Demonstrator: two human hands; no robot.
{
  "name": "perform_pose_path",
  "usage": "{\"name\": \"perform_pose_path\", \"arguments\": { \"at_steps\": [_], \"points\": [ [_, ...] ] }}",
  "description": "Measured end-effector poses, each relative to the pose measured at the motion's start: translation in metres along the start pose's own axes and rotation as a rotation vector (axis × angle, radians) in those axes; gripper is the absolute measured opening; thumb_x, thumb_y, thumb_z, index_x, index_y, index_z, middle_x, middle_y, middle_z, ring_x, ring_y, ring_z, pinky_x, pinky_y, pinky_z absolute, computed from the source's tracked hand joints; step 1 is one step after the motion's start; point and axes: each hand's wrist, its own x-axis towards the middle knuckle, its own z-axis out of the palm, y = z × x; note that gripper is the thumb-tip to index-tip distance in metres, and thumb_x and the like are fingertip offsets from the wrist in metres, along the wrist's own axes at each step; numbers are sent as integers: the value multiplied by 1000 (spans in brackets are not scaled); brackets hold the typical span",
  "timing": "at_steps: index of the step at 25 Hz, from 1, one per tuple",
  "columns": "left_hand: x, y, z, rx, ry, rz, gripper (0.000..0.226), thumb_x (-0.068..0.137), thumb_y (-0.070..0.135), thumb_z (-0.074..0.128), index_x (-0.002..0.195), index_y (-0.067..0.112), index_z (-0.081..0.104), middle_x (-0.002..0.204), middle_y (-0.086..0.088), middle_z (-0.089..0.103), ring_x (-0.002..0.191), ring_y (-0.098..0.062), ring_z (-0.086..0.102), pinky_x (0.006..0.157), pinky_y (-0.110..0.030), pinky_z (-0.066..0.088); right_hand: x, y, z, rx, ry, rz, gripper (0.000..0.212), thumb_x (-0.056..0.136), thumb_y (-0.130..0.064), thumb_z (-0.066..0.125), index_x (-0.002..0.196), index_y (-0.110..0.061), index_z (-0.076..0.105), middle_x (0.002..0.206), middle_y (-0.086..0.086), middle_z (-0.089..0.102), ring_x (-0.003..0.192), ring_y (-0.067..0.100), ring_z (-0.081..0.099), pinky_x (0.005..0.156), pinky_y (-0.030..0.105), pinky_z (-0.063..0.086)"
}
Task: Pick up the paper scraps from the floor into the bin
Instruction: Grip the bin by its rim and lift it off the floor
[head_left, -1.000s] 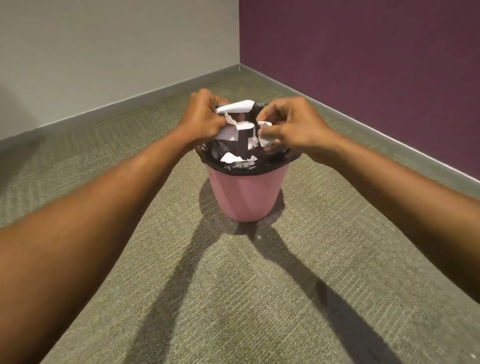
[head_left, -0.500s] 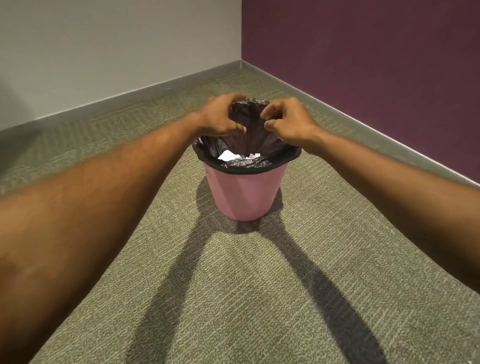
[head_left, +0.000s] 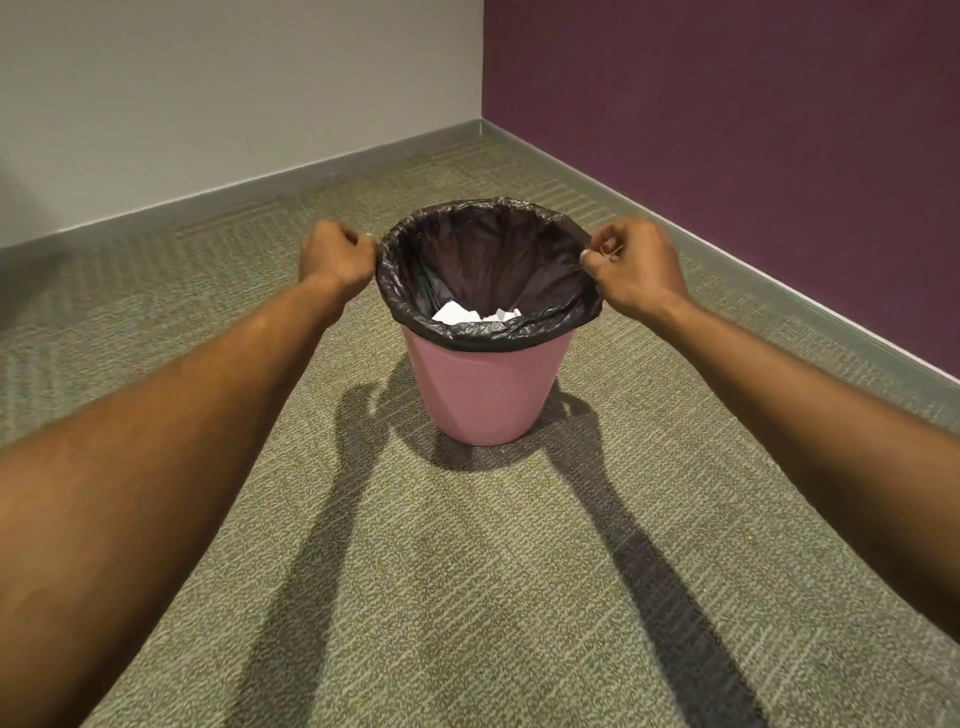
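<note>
A person's left hand (head_left: 335, 257) and right hand (head_left: 631, 270), fingers curled, each pinch the rim of a crinkled black plastic liner (head_left: 488, 249) at opposite sides of a round pink plastic bin (head_left: 485, 384) standing on a grey-green patterned carpet floor (head_left: 467, 571). White paper scraps (head_left: 467, 313) lie inside at the bottom of the liner, near the corner where a pale grey wall (head_left: 208, 104) meets a purple wall (head_left: 727, 104).

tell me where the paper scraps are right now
In the head view the paper scraps lie low inside the black liner of the pink bin, mid-frame between the left hand and right hand gripping its rim.
</note>
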Motion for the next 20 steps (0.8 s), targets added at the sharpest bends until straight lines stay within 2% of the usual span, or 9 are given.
{"name": "perform_pose_path", "arguments": {
  "at_steps": [2, 4, 6, 7, 9, 11, 14, 17, 20],
  "points": [
    [1, -5, 0, -63, -23, -77, 33, 95, 17, 55, 62, 13, 55, 66, -8, 58, 63, -22, 55, 50, -30, 41, 0, 8, 6, -55, 23, 48, 20, 91, -29, 64, 106, -14, 63, 119, 7, 62, 104, 23, 60, 92, 43, 52],
    [0, -5, 2, -148, -78, -142, 29, 94, 12, 56, 66, 10, 60, 73, -12, 64, 65, -24, 61, 51, -32, 46, 1, 13, 8, -125, 23, 124, 26, 94, -32, 59, 106, -9, 60, 115, 6, 61, 96, 23, 59, 83, 40, 52],
    [-2, -1, 4, -229, -131, -179, 22, 91, 7, 58, 70, 8, 61, 74, -10, 65, 63, -21, 63, 55, -33, 51, 5, 13, 8, -75, -12, 210, 31, 96, -35, 57, 94, -4, 62, 89, 4, 63, 68, 19, 55, 61, 31, 45],
    [-4, 1, 3, -265, -147, -197, 20, 91, 6, 59, 71, 8, 60, 73, -8, 65, 63, -20, 63, 57, -34, 52, 7, 12, 8, -16, -36, 246, 34, 96, -36, 57, 88, -3, 63, 74, 2, 58, 55, 17, 47, 53, 28, 39],
    [-5, 4, 2, -331, -158, -246, 17, 91, 5, 59, 75, 8, 60, 74, -7, 64, 63, -19, 63, 61, -34, 57, 10, 10, 3, 103, -88, 293, 31, 95, -36, 59, 82, -8, 63, 60, 1, 48, 47, 15, 37, 47, 27, 34],
    [-7, 6, 2, -384, -170, -293, 15, 92, 4, 58, 78, 5, 61, 75, -6, 63, 61, -17, 63, 57, -32, 60, 12, 10, 0, 200, -142, 319, 28, 94, -33, 62, 84, -7, 66, 64, 6, 56, 51, 16, 45, 48, 29, 43],
    [-11, 10, -1, -396, -184, -315, 15, 91, 1, 59, 77, 4, 59, 76, -6, 61, 60, -17, 62, 49, -29, 58, 15, 9, -1, 284, -216, 372, 22, 93, -16, 65, 98, 5, 66, 86, 15, 66, 63, 19, 59, 56, 33, 54],
    [-16, 16, -6, -386, -209, -336, 10, 90, -1, 58, 81, 2, 58, 76, -7, 60, 60, -17, 60, 55, -32, 58, 18, 11, -1, 306, -241, 433, 15, 92, -7, 64, 101, 5, 61, 94, 17, 65, 67, 21, 61, 60, 35, 57],
    [-18, 23, -13, -383, -210, -336, 6, 90, -2, 59, 95, -1, 62, 77, -7, 60, 59, -16, 59, 48, -28, 57, 18, 12, -7, 344, -268, 464, 25, 91, -7, 66, 112, 5, 59, 91, 17, 66, 57, 19, 61, 45, 27, 56]
  ]
}}
